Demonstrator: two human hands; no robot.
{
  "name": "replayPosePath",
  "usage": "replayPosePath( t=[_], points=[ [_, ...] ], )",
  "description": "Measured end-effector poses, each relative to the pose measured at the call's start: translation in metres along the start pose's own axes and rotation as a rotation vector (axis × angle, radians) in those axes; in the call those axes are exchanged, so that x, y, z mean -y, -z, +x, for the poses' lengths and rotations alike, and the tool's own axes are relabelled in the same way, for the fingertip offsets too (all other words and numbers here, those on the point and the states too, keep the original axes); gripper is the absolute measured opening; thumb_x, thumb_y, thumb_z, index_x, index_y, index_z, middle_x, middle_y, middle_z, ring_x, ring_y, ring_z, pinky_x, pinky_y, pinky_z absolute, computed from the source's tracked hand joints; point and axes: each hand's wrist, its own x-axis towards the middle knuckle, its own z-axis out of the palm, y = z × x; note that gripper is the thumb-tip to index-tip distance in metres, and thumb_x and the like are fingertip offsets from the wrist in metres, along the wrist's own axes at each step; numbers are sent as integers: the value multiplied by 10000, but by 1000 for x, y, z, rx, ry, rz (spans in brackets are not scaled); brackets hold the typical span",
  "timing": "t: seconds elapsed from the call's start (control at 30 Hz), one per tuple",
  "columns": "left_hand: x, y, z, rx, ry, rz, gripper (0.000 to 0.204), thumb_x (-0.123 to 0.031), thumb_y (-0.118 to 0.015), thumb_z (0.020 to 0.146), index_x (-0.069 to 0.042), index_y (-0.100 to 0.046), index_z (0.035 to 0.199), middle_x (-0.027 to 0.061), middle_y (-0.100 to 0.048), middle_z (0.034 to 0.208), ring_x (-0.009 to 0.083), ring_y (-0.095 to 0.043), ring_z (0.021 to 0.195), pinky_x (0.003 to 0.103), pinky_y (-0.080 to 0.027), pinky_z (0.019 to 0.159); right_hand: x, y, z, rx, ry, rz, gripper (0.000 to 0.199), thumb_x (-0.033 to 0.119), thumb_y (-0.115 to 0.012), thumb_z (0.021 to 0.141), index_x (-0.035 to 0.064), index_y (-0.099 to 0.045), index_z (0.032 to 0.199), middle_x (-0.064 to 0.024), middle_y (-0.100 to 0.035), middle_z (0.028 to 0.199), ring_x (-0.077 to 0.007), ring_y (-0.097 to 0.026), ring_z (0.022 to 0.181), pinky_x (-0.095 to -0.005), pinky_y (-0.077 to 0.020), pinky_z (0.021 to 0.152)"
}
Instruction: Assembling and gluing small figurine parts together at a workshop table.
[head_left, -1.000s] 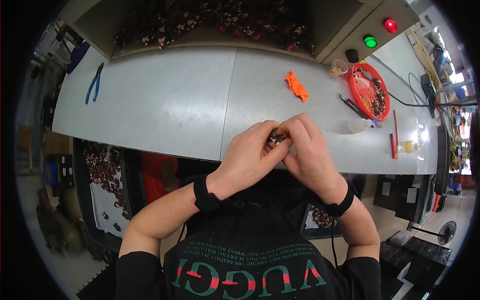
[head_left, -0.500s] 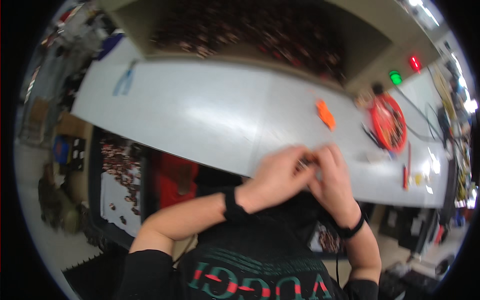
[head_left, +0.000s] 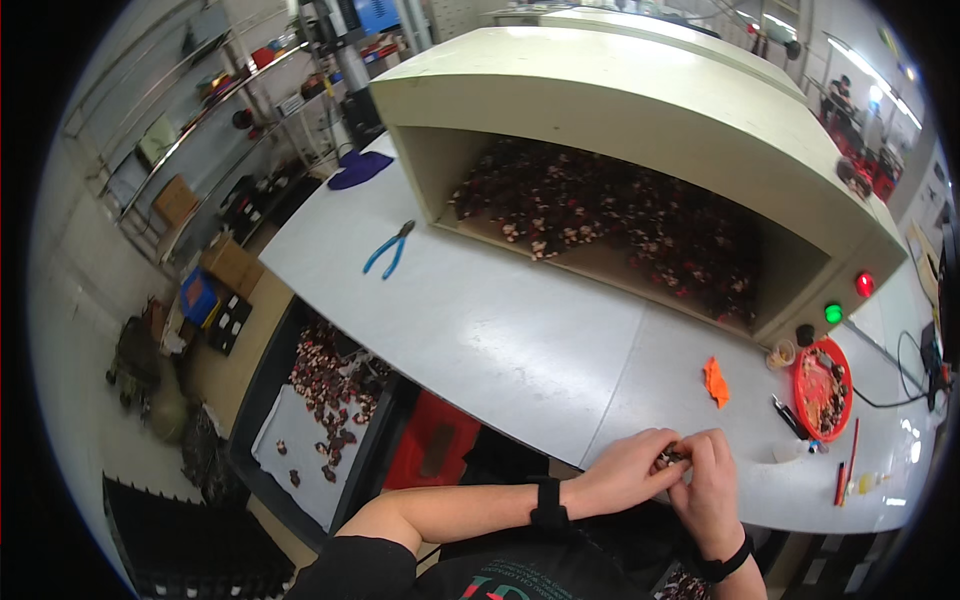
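1. Nearest to you, your left hand (head_left: 622,472) is grasping a small dark piece (head_left: 669,458) with the fingertips. A black band (head_left: 548,503) is around this wrist.
2. Your right hand (head_left: 711,497) meets it from the right side; its bent fingers are also closed on the same piece. The piece is between your two hands, above the near edge of the grey table (head_left: 500,345), and the fingers hide much of it.
3. At your near left, lower than the table, there is a dark tray (head_left: 243,452) with a white cloth (head_left: 305,462) and many dark and pinkish pieces (head_left: 335,375).
4. To the right of your hands lie a red pen (head_left: 840,486), a red stick (head_left: 854,450) and a small yellow bottle (head_left: 868,484).
5. A little farther, a black tool (head_left: 789,417) lies just beside the red dish (head_left: 799,398), which contains small bits. An orange scrap (head_left: 715,383) lies left of them.
6. On the far left, you have blue-handled pliers (head_left: 389,250), with handles spread.
7. Farther behind stands a cream housing (head_left: 600,100), with a dark heap (head_left: 620,215) inside its opening. A green light (head_left: 834,314) and a red light (head_left: 865,284) shine on its right side.
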Motion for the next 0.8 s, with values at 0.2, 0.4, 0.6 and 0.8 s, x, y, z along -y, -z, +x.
replayPosePath(
  t=[0.2,0.4,0.6,0.8],
  points=[
    [6,0,2,-45,-51,83,296,-247,-631,908,-19,-567,1086,119,-607,897,211,-606,718,313,-489,653,0,0,4,7,44,-2,283,-64,-630,649,15,-535,903,-143,-527,866,-336,-545,801,-411,-467,678],
    [1,-8,-4,-37,-28,56,289,-247,-630,906,-24,-570,1079,119,-600,906,217,-606,701,315,-490,649,-2,2,-7,13,21,24,287,-67,-641,652,16,-534,905,-142,-525,867,-335,-546,793,-411,-465,678],
    [5,-7,-2,-19,-20,57,263,-224,-607,903,-19,-577,1065,136,-609,896,224,-606,731,335,-494,674,0,4,-8,46,12,-14,302,-67,-601,649,13,-538,934,-165,-511,880,-366,-533,833,-426,-461,703],
    [2,1,1,-66,-17,55,274,-221,-637,884,8,-579,1023,171,-615,891,287,-636,727,350,-510,657,-2,-3,2,-9,47,4,284,-67,-593,652,9,-526,917,-159,-510,883,-353,-536,828,-419,-468,705]
  ],
)
